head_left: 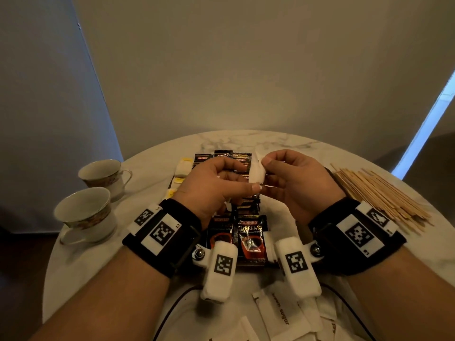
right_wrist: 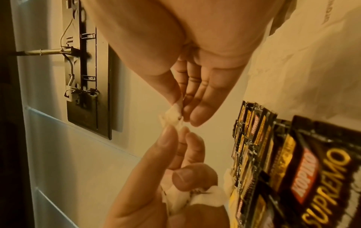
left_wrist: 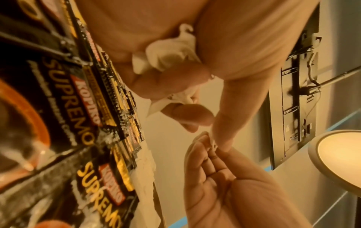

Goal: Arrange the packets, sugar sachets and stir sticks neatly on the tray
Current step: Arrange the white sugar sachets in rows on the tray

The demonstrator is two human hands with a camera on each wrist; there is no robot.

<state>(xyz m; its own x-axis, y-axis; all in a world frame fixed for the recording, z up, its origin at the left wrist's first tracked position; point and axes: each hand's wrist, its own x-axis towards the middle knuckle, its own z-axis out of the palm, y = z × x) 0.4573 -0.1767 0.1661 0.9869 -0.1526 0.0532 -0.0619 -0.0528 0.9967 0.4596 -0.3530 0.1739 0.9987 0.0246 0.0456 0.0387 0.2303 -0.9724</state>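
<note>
Above the dark tray (head_left: 171, 184), my right hand (head_left: 267, 168) pinches the top of a white sachet (head_left: 256, 174) between thumb and fingertips. My left hand (head_left: 243, 179) touches the sachet's lower end with its thumb and index finger. Its other fingers curl round a bunch of white sachets (left_wrist: 171, 52), which also show as the bunch of sachets (right_wrist: 195, 199) in the right wrist view. Black Kopiko coffee packets (head_left: 251, 238) lie in overlapping rows on the tray under both hands. Tea bags with yellow tags (head_left: 182, 169) sit at the tray's left.
A pile of wooden stir sticks (head_left: 376, 195) lies on the marble table at the right. Loose white sugar sachets (head_left: 278, 313) are scattered at the near edge. Two teacups (head_left: 103, 177) (head_left: 86, 215) stand at the left. A black cable (head_left: 170, 313) runs below my left wrist.
</note>
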